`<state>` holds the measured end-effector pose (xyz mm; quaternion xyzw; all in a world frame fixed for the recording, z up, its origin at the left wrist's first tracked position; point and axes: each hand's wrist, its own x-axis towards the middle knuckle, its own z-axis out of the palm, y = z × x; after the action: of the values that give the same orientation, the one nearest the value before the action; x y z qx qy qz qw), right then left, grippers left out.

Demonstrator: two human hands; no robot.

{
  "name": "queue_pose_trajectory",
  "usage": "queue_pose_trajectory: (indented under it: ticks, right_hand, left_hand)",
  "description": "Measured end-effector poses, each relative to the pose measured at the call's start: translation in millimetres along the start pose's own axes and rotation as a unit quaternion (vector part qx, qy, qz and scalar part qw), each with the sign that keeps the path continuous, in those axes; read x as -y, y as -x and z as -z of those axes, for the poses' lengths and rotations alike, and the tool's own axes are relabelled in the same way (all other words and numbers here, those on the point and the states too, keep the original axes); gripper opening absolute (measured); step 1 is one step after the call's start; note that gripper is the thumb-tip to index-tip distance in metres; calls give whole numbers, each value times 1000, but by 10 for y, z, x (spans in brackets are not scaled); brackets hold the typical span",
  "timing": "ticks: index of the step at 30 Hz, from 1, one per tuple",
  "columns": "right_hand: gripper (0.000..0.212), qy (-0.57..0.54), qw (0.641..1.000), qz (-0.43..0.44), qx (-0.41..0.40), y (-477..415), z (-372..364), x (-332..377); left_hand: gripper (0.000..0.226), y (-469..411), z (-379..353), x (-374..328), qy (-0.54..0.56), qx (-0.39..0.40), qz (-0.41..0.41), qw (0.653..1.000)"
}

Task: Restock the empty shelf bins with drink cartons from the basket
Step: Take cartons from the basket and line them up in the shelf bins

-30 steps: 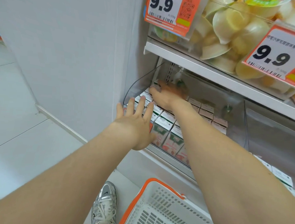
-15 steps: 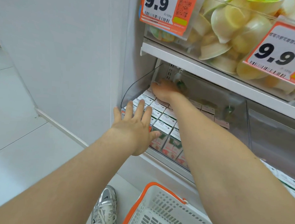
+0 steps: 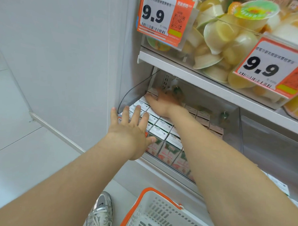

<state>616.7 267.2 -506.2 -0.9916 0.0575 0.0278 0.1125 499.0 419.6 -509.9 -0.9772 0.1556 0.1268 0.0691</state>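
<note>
The right hand, blurred, presses flat-fingered on drink cartons at the back-left corner of the bin, apparently seating them. The left hand, spread and holding nothing, braces the front-left corner. Next, likely: fetch more from the basket.

The right hand is blurred, so its grip is unclear; the basket and shoe run off the bottom edge.
</note>
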Motion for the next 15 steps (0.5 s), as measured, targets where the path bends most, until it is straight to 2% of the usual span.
queue_pose_trajectory:
  ticks: [5,10,15]
  right_hand:
    - [83,46,997,13,-63,233,19,-349]
    - [92,5,999,-3,32,406,-39,-383]
    - [89,25,999,-7,40,458,-27,-389]
  left_hand:
    - [81,101,-8,-67,8,-8,-10,1000]
    - [86,157,38,-176,6,10,-33,999]
    - [84,105,31,-244,3,13,-36,999]
